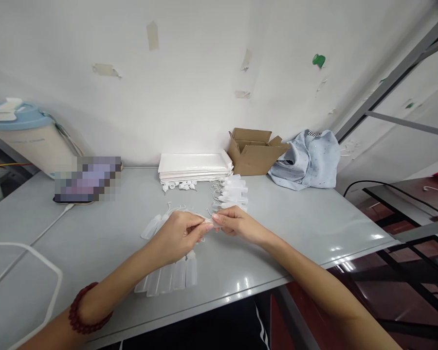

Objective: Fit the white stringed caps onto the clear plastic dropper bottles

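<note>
My left hand [180,231] and my right hand [237,223] meet over the middle of the grey table, thumbs and fingertips pinched. Between them is a small translucent plastic squeeze bottle [209,220], mostly hidden by the fingers. Below my left forearm and wrist lies a row of several clear squeeze bottles [175,277]. More translucent bottles [152,226] rest left of the left hand, with thin curled cap straps. Behind the right hand is a stacked row of bottles with strap caps [235,189]. Small white nozzle tips [186,185] lie in a cluster farther back.
A stack of white padded sheets or envelopes [193,167] stands against the wall. Right of it are an open cardboard box [257,160] and a light blue cloth bag [314,160]. A phone [89,180] with a white cable and a large blue-lidded cup [25,138] stand left.
</note>
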{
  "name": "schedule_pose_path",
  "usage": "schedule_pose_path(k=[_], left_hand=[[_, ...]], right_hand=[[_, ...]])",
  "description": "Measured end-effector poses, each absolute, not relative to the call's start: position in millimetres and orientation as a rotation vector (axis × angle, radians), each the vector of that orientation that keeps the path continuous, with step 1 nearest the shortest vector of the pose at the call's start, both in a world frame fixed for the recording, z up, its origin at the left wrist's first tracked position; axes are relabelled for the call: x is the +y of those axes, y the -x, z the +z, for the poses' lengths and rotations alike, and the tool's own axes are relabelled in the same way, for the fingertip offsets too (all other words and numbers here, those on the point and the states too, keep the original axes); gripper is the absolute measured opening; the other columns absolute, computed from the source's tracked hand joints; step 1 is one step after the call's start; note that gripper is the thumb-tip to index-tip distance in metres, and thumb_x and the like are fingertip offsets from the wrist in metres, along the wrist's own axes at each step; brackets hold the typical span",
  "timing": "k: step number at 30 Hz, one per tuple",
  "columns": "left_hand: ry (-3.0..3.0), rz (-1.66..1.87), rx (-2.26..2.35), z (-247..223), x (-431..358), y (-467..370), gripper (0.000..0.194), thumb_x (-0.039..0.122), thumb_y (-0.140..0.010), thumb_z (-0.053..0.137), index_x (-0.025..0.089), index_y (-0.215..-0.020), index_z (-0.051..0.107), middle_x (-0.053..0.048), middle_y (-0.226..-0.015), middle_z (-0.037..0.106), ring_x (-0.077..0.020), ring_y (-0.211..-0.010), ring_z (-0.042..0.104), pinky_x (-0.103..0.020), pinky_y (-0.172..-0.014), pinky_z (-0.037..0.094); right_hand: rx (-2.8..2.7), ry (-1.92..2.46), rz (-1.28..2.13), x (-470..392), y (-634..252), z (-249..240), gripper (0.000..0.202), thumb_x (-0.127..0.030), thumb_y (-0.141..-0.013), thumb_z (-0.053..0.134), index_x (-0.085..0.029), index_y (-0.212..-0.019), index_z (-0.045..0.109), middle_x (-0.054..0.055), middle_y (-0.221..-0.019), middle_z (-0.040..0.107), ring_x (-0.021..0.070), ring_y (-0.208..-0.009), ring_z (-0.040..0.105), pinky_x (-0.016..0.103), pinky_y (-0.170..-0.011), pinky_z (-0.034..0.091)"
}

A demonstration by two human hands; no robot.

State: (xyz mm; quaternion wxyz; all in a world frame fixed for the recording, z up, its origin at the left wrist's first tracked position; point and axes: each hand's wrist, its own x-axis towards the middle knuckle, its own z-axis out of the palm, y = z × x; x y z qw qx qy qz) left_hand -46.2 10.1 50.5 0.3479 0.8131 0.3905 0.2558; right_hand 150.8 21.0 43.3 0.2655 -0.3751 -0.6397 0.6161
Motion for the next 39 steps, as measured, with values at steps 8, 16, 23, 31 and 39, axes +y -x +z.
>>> schedule_pose_path(k=[8,16,23,31,39], left_hand=[[-2.356,0.924,0.891,44.3,10.4,44.5,0.032,0.026,-0.092,0.044,0.017,-0.063,0.056,0.001,-0.057,0.048,-0.011,-0.053,0.041,-0.024,-0.052,0.033],[-1.8,0.668,1.028,55.7,10.0,46.3,0.035,0.041,-0.089,0.048,0.018,-0.067,0.062,0.001,-0.065,0.061,-0.0116,-0.058,0.055,-0.02,-0.054,0.045],[-1.86,0.623,0.973,58.1,7.4,44.4,0.04,0.039,-0.09,0.045,0.018,-0.056,0.048,0.002,-0.057,0.05,-0.0096,-0.051,0.048,-0.02,-0.045,0.037],[-2.39,0.884,0.828,45.9,3.4,43.5,0.035,0.02,-0.091,0.043,0.018,-0.056,0.043,0.003,-0.053,0.038,-0.0101,-0.05,0.036,-0.025,-0.049,0.031],[-3.098,0.972,0.732,38.8,2.0,41.6,0.026,0.011,-0.094,0.036,0.015,-0.077,0.056,-0.002,-0.064,0.055,-0.0139,-0.056,0.05,-0.027,-0.05,0.038]], right_hand=[[-1.57,1.018,1.826,22.3,-152.9,46.6,0.042,-0.05,-0.084,0.056,-0.013,-0.063,0.056,-0.01,-0.045,0.021,0.0051,-0.043,0.015,0.024,-0.043,0.01],[-1.865,1.059,1.328,15.8,-152.8,54.0,0.044,-0.052,-0.087,0.049,-0.014,-0.064,0.054,-0.004,-0.054,0.036,0.0081,-0.052,0.032,0.024,-0.05,0.025],[-1.875,1.044,1.361,15.6,-151.7,51.8,0.046,-0.052,-0.086,0.05,-0.015,-0.059,0.05,-0.006,-0.052,0.029,0.0069,-0.049,0.025,0.024,-0.047,0.02],[-1.663,0.973,1.698,17.9,-151.5,49.5,0.05,-0.049,-0.088,0.048,-0.017,-0.052,0.038,-0.008,-0.052,0.017,0.0055,-0.047,0.013,0.024,-0.045,0.011],[-1.607,1.064,1.765,26.5,-153.9,38.3,0.048,-0.048,-0.087,0.05,-0.011,-0.059,0.06,-0.009,-0.043,0.023,0.0047,-0.041,0.016,0.023,-0.041,0.011]])
